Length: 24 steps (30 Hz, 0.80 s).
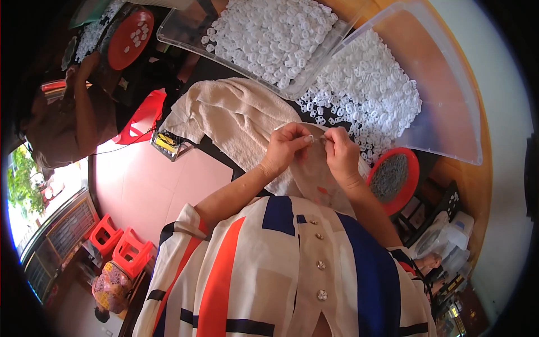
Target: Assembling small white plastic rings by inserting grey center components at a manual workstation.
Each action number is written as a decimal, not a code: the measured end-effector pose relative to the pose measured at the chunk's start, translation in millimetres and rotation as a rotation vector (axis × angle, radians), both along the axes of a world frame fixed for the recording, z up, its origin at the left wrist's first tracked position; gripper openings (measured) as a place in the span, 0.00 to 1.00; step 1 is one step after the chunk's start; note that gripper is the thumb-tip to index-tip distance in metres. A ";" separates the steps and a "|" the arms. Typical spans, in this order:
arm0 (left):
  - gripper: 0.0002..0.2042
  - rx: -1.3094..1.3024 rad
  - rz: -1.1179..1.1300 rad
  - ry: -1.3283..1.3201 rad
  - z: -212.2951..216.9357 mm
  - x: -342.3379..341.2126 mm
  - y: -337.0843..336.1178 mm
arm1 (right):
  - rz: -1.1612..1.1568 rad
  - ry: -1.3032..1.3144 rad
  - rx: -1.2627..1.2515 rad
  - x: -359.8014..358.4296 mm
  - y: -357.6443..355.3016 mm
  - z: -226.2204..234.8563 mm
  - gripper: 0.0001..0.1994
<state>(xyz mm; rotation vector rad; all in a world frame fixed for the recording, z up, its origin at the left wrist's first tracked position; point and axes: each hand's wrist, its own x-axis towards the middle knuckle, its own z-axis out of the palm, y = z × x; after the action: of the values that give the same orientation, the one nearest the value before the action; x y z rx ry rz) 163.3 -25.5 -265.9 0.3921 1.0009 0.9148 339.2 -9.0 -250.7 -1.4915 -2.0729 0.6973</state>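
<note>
- The beige towel (238, 112) lies in loose folds in front of the person, over part of the dark counter (203, 69).
- At the towel's right end, the left hand (285, 149) pinches a small white piece (310, 139) between thumb and forefinger.
- Just right of the towel, the right hand (343, 156) has its thumb and forefinger pinched together, close to that piece; whatever they grip is too small to tell.
- Beyond the towel stands a clear tub (193, 49), heaped with white plastic pieces (269, 36).
- Beyond the towel and to its right, a loose pile of white pieces (370, 95) spreads beside and into a second clear tub (452, 135).
- Right of the towel, past the right hand, sits a red bowl (412, 182) of grey bits (388, 177).
- Well left of the towel, a co-worker's forearm (84, 115) reaches toward a red plate (117, 53) bearing a few white pieces.
</note>
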 end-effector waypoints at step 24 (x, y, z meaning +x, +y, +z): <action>0.04 -0.031 0.014 0.007 2.7 1.6 -0.2 | 0.175 -0.433 0.045 10.0 -0.8 7.8 0.08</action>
<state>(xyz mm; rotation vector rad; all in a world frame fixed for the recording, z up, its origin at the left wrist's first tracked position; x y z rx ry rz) 164.9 -25.8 -263.2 0.3625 1.0240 0.9095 349.2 -9.8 -242.9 -1.5538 -2.5466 0.4095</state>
